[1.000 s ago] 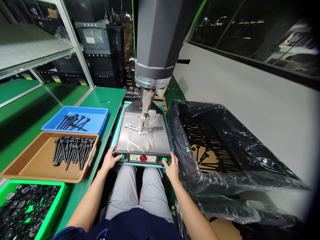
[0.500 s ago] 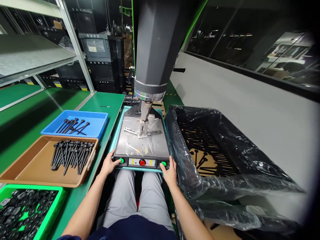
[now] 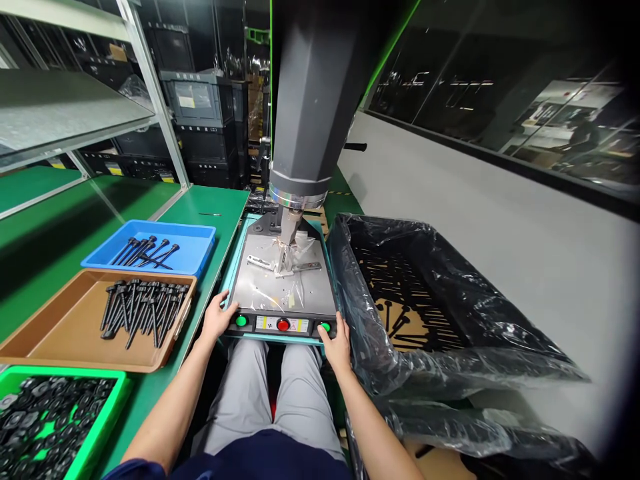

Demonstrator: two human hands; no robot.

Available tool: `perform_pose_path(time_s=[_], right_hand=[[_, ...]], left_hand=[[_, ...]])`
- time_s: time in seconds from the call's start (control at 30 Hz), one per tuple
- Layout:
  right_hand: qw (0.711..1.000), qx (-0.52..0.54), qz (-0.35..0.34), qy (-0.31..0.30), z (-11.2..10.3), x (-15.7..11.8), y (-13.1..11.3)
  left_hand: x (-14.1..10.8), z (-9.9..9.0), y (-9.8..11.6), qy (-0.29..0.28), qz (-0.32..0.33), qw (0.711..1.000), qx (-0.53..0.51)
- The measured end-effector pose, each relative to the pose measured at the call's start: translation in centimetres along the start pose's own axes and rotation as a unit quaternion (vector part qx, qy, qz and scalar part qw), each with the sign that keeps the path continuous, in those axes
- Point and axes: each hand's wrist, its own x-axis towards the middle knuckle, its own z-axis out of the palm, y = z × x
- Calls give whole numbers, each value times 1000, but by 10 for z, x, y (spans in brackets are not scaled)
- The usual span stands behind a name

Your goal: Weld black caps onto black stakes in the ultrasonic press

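the press machine (image 3: 306,120) stood in front of the person, its metal plate (image 3: 257,290) above the knees, between a green table (image 3: 215,199) and a pale wall (image 3: 450,187). the left hand (image 3: 216,320) was loosely spread at the base's corner, beside the left green button (image 3: 241,321); the right hand (image 3: 339,341) was half spread also, its thumb at the right green button (image 3: 326,327). behind were stacked crates (image 3: 200,97). a blue tray (image 3: 194,245) and a brown tray (image 3: 70,330) contained black rods (image 3: 143,300); a green tray (image 3: 120,390) contained small black pieces (image 3: 40,413). at right, a plastic-lined box (image 3: 357,333) contained similar rods (image 3: 443,327).
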Motion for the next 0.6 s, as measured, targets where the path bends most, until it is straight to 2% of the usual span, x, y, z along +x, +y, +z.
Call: perform_pose_path(time_s=[0.1,0.2,0.27,0.37,0.47,0.6], right_hand=[[1000,22,4,2,-3,2,-3],[999,32,16,3,-6,3,-5],[999,30,21,-1,-6,3,-5],[999,31,23,-6,-7,3,-3],[999,42,22,-12,-8,4,0],[998,52,28,-14,-8,5,3]], left_hand=[[19,13,23,-20,23,998,-49],[48,30,47,-52,16,992,-110],[68,42,58,-61,-10,986,-154],[91,53,65,-113,-74,967,-217],[98,57,63,-167,-121,951,-231],[88,53,59,-223,-173,933,-224]])
